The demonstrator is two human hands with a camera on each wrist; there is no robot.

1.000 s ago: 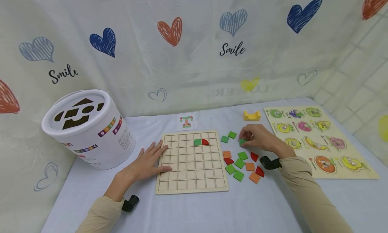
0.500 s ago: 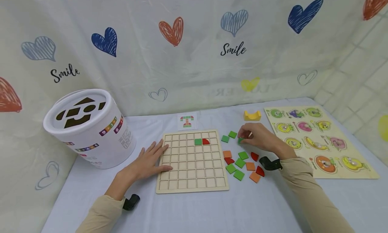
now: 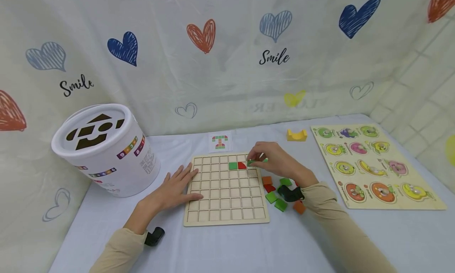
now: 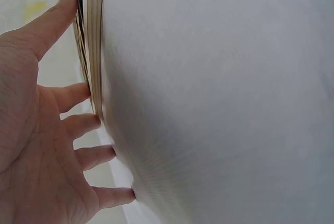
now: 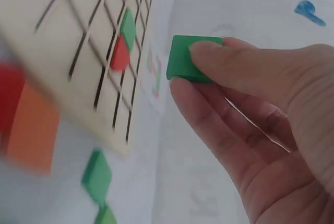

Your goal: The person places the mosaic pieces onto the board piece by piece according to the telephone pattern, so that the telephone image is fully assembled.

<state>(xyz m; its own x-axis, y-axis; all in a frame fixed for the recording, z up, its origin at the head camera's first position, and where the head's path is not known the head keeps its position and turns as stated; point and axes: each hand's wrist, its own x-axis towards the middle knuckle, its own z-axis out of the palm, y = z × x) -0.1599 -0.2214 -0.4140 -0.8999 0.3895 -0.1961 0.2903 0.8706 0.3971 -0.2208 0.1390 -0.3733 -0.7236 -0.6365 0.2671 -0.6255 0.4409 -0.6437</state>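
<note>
While your right hand (image 3: 275, 158) pinches a green tile (image 5: 180, 59), steady the lower-centre board (image 3: 215, 194) with your spread left hand (image 3: 172, 193).

right wrist: green tile (image 5: 180, 59) part-covered by right hand (image 5: 266, 125) | orange tile (image 5: 34, 130) blurred | left wrist: board (image 4: 94, 36) cropped above

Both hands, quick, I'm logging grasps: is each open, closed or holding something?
Left hand: open, fingers spread against the pale wooden grid board.
Right hand: holding a green square tile between thumb and fingers.
</note>
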